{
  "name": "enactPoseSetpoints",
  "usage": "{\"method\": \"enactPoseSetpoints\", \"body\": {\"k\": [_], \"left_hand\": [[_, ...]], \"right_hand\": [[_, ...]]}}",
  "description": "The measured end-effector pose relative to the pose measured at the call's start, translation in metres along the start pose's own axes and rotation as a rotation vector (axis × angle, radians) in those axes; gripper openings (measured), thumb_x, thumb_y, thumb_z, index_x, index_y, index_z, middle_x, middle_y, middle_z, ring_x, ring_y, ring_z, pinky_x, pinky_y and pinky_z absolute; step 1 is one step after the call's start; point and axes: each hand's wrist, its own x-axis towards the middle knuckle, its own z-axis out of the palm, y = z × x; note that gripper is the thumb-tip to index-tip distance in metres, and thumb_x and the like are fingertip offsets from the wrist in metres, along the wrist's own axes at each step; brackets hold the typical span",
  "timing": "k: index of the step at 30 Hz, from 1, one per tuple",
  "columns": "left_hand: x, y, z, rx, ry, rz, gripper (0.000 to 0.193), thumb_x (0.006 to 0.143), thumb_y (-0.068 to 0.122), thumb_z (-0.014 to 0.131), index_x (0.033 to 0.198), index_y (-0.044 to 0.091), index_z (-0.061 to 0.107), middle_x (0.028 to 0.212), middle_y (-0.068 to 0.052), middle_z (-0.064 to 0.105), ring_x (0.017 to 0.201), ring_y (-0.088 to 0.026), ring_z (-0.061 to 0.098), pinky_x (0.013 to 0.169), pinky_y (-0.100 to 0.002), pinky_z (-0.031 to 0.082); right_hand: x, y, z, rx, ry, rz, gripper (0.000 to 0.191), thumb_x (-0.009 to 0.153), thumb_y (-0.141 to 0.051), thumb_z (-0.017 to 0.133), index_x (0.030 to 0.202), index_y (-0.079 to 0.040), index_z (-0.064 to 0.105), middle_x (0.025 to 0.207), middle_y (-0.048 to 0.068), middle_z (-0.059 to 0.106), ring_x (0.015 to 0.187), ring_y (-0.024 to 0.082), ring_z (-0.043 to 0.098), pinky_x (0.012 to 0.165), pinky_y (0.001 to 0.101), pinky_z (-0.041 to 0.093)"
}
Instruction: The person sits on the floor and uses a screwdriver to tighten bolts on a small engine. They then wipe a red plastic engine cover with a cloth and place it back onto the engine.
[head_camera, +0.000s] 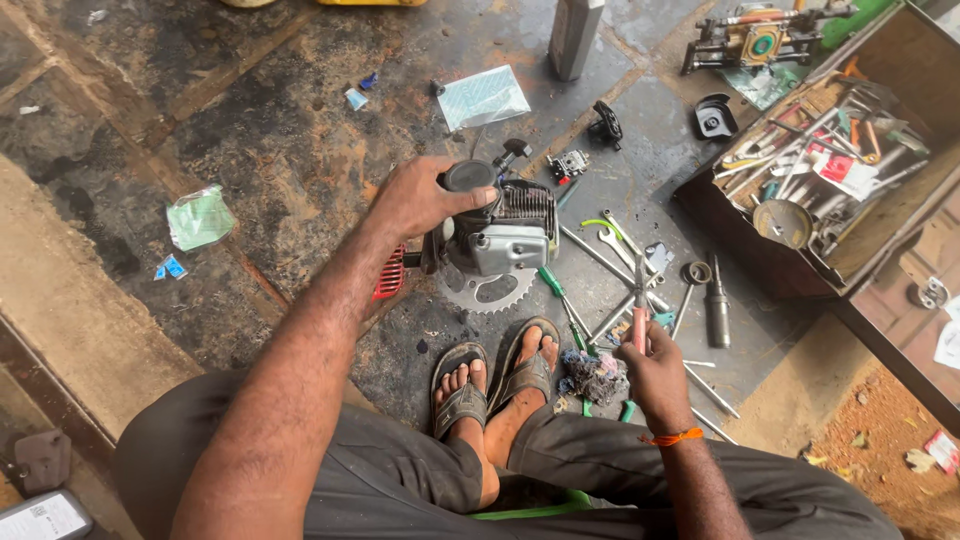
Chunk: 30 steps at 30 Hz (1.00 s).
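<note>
Here my left hand (425, 195) is clamped over the black top of the small engine (490, 235), which sits on the stained floor (250, 130) just ahead of my sandalled feet (495, 375). My right hand (650, 375) is closed around pink-handled pliers (640, 315), held upright over scattered wrenches (615, 240) near the open toolbox (830, 170).

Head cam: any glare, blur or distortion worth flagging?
Head view: soft even daylight, faint shadows; wet sheen on the floor near the top; wide-angle stretch at the edges; left hand on the small engine and right hand holding pliers both sharp.
</note>
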Motion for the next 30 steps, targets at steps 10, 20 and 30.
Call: {"method": "enactPoseSetpoints", "body": {"k": [10, 20, 30], "left_hand": [[0.044, -0.030, -0.023, -0.038, -0.139, -0.113, 0.085, 0.070, 0.080, 0.068, 0.125, 0.015, 0.074, 0.109, -0.016, 0.078, 0.111, -0.028, 0.072, 0.100, -0.058, 0.051], [0.048, -0.040, -0.022, -0.070, -0.145, -0.122, 0.086, 0.066, 0.083, 0.069, 0.127, 0.023, 0.073, 0.110, -0.011, 0.076, 0.110, -0.025, 0.070, 0.099, -0.055, 0.051], [0.046, -0.042, -0.018, -0.049, -0.126, -0.147, 0.084, 0.068, 0.083, 0.065, 0.126, 0.022, 0.074, 0.107, -0.013, 0.078, 0.106, -0.024, 0.072, 0.095, -0.055, 0.054]], "right_hand": [[0.002, 0.000, 0.008, 0.141, -0.059, 0.068, 0.015, 0.088, -0.005, 0.061, 0.102, -0.007, 0.058, 0.080, 0.006, 0.061, 0.060, 0.009, 0.046, 0.053, 0.0255, 0.039], [0.003, -0.003, 0.017, 0.138, -0.068, 0.093, 0.016, 0.087, -0.003, 0.061, 0.103, -0.005, 0.058, 0.080, 0.006, 0.059, 0.061, 0.010, 0.046, 0.053, 0.0268, 0.039], [0.009, 0.010, 0.025, 0.075, -0.073, 0.104, 0.018, 0.086, -0.005, 0.063, 0.104, -0.004, 0.059, 0.079, 0.007, 0.057, 0.064, 0.012, 0.048, 0.058, 0.0284, 0.042]]}}
